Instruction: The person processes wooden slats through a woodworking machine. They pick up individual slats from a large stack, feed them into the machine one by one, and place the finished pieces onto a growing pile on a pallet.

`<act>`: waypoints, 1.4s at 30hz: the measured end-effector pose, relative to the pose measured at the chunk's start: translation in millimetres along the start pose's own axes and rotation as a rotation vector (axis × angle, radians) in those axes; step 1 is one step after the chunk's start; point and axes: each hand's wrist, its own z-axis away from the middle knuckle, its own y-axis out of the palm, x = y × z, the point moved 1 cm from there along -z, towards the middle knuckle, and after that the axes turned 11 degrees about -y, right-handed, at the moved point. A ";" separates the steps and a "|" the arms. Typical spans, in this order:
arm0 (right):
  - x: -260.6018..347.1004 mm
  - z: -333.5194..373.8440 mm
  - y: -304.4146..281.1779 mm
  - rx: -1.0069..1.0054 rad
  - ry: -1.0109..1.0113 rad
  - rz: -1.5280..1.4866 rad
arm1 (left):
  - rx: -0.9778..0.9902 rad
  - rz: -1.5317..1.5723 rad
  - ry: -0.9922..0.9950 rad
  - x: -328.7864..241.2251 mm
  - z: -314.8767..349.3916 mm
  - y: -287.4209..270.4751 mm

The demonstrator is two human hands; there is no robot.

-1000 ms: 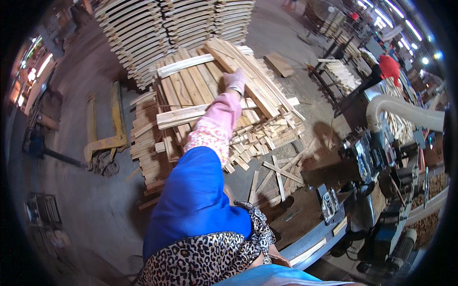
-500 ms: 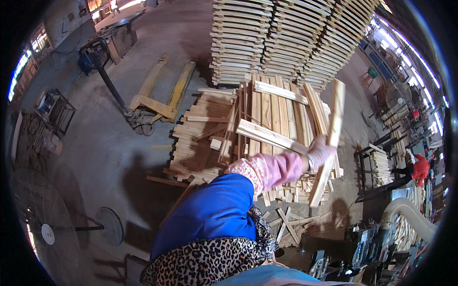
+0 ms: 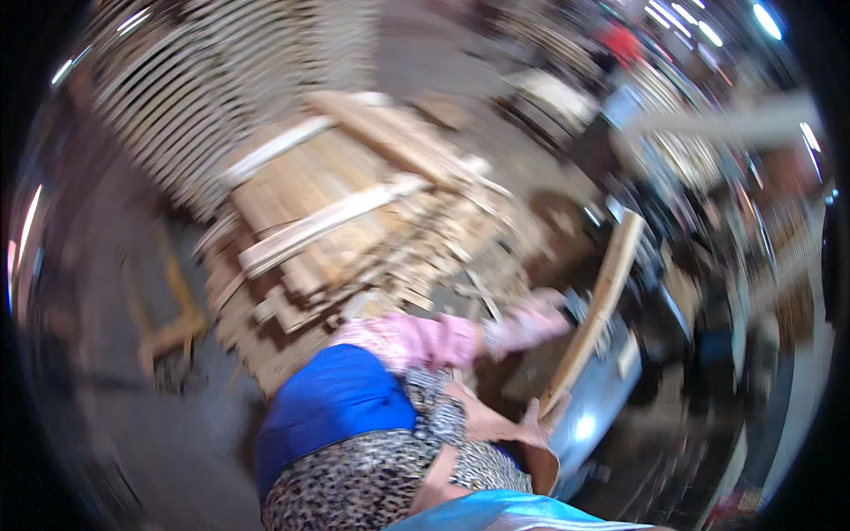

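A long pale wooden board [image 3: 595, 314] slants over a shiny blue-grey metal surface [image 3: 591, 411]. At its lower end, my right hand [image 3: 538, 425] has its fingers against the wood and grips it. My left hand [image 3: 529, 324], in a pinkish glove below a pink cuff and blue sleeve, reaches toward the board's left side. Its fingers look stretched out and apart from the wood, though motion blurs them.
Left of the board lies a pile of boards [image 3: 301, 190] with loose slats across it. Behind it rise tall slatted stacks [image 3: 221, 80]. A yellow pallet truck [image 3: 173, 332] is at the left. A pale hose [image 3: 726, 124] crosses the machinery at right; a person in red [image 3: 620, 44] is far off.
My view has swung right, toward the machinery. The board has come from over the pile to the metal surface. My left hand has let go, and my right hand now grips its lower end.
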 end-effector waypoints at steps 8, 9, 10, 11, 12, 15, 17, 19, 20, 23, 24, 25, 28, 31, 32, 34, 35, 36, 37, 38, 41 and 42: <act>11.1 146.7 -114.6 -0.007 0.632 0.994 | 0.000 0.702 -1.032 78.0 76.2 -49.4; 4.7 138.0 -115.0 -0.023 0.518 1.034 | -0.120 0.674 -1.117 79.2 78.1 -49.7; -6.8 120.3 -114.6 -0.105 0.456 1.053 | -0.258 0.644 -1.198 80.7 80.6 -50.9; -17.2 97.3 -105.5 -0.177 0.392 1.055 | -0.240 0.616 -1.156 80.3 81.1 -58.8; -42.1 73.3 -101.7 -0.170 0.402 1.111 | -0.036 0.508 -1.027 90.0 77.5 -72.9; -89.3 -25.3 -73.0 -0.455 -0.092 1.105 | -0.154 0.348 -0.764 37.0 41.6 -93.3; -112.9 -79.6 -65.4 -0.432 0.052 1.070 | -0.319 0.421 -0.547 44.6 -1.2 -96.5; -105.1 -118.8 -58.2 -0.343 0.159 0.995 | -0.552 0.401 -0.413 60.9 -35.8 -121.2; -113.3 -114.2 -72.7 -0.385 0.072 1.021 | -0.625 0.370 -0.406 43.7 -66.7 -128.1; -59.2 -94.5 -54.2 -0.234 0.283 0.837 | -0.896 0.093 -0.505 47.0 -77.9 -222.7; -55.6 -72.2 -59.4 -0.222 0.268 0.854 | -0.967 -0.039 -0.612 29.2 -74.6 -261.2; -50.8 -45.0 -61.7 -0.191 0.272 0.849 | -1.158 0.146 -0.406 122.1 -69.7 -325.3; -25.0 80.2 -96.6 -0.100 0.358 1.058 | -1.289 0.105 -0.859 117.2 -87.3 -342.0; -7.9 140.5 -114.1 0.024 0.454 1.017 | -1.325 0.328 -0.692 222.0 -35.2 -438.4; -4.9 152.0 -117.8 0.022 0.458 1.023 | -1.287 0.250 -0.776 243.1 -26.2 -453.7; -4.5 148.5 -116.3 -0.005 0.451 1.024 | -1.102 0.022 -0.912 278.1 -24.4 -475.0; -4.2 126.0 -109.6 -0.038 0.450 1.031 | -0.970 -0.092 -0.976 289.8 -35.9 -471.7; -8.3 103.2 -103.9 -0.068 0.444 1.036 | -0.802 -0.223 -1.113 300.9 -45.1 -467.3; -38.2 81.1 -99.9 -0.110 0.311 1.017 | -0.734 -0.202 -1.177 307.3 -52.7 -468.1; -61.2 50.9 -95.6 -0.146 0.166 0.972 | -0.686 -0.195 -1.232 307.1 -53.5 -484.1; -90.8 -9.6 -84.5 -0.176 -0.033 1.100 | -0.754 -0.172 -1.063 288.9 -35.7 -483.7; -93.1 -27.2 -86.9 -0.125 0.022 1.079 | -0.816 -0.042 -1.009 278.9 -34.4 -471.0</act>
